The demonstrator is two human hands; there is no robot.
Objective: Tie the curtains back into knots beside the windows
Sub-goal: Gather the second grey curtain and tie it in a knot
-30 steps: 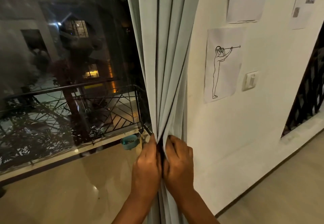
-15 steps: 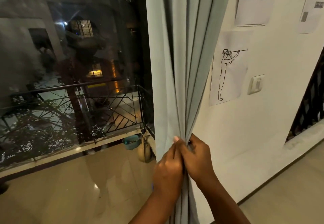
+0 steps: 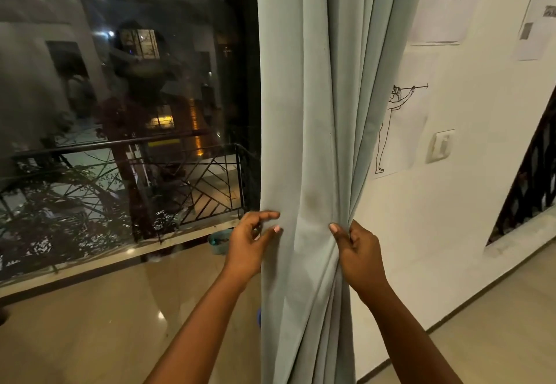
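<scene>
While the pale curtain point(image 3: 313, 143) hangs unknotted between the dark window point(image 3: 129, 113) and the white wall point(image 3: 451, 233), you are at the gathering step, with no knot yet formed. Your left hand point(image 3: 249, 239) sits at the curtain's window-side edge, fingers loosely spread and touching the cloth, while your right hand point(image 3: 358, 251) is pinched closed on the bunched folds beside the wall. The next move likely calls for drawing both edges together into one rope before looping it.
</scene>
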